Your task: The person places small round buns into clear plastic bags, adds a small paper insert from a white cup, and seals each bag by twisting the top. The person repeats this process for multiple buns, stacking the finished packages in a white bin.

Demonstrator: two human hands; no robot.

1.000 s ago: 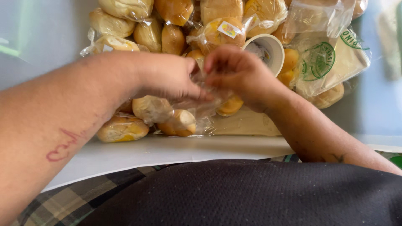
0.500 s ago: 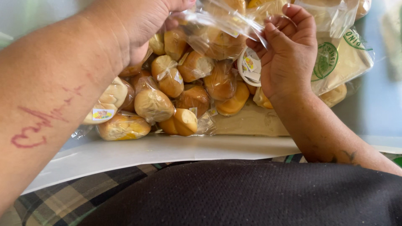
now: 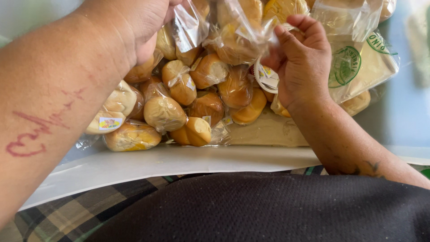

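Head view: left hand (image 3: pixel 134 22) and right hand (image 3: pixel 300 58) pinch a clear bread bag (image 3: pixel 233 31), stretched sideways above the bagged rolls (image 3: pixel 179 107).

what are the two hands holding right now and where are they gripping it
Both hold a clear bag of rolls: left hand pinches its plastic top at one side, right hand the other.

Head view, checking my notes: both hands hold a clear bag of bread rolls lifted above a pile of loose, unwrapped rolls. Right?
Not quite. The left hand and right hand do hold the clear bag, but the head view shows the rolls below wrapped in plastic.
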